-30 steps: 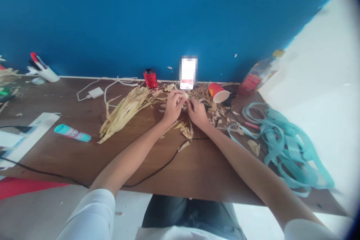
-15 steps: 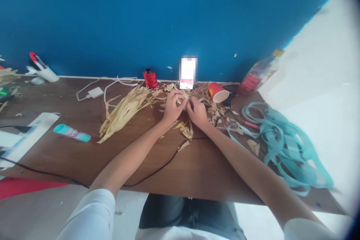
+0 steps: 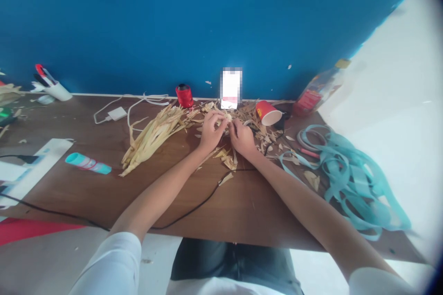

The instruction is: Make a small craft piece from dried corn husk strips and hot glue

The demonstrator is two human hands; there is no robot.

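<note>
My left hand (image 3: 212, 130) and my right hand (image 3: 242, 137) meet at the middle of the table's far side, fingers curled and fingertips close together. Between them a small pale piece of dried husk (image 3: 228, 118) is pinched; its full shape is hidden by the fingers. Around and beneath the hands lie dry husk scraps (image 3: 265, 131), with a few more scraps (image 3: 228, 161) nearer to me. To the left of my left hand rests a bundle of long yellowish dried husks (image 3: 155, 138).
A lit phone (image 3: 231, 87) leans on the blue wall behind my hands. Nearby are a red thread spool (image 3: 184, 96) and a tipped red paper cup (image 3: 268, 114). Turquoise ribbon (image 3: 349, 170) piles up on the right. A power strip (image 3: 38, 175) and black cable (image 3: 197, 209) lie on the table (image 3: 166, 198).
The fingertips have shifted slightly, and more of the pale husk piece shows between them. The arms and the surrounding things look the same.
</note>
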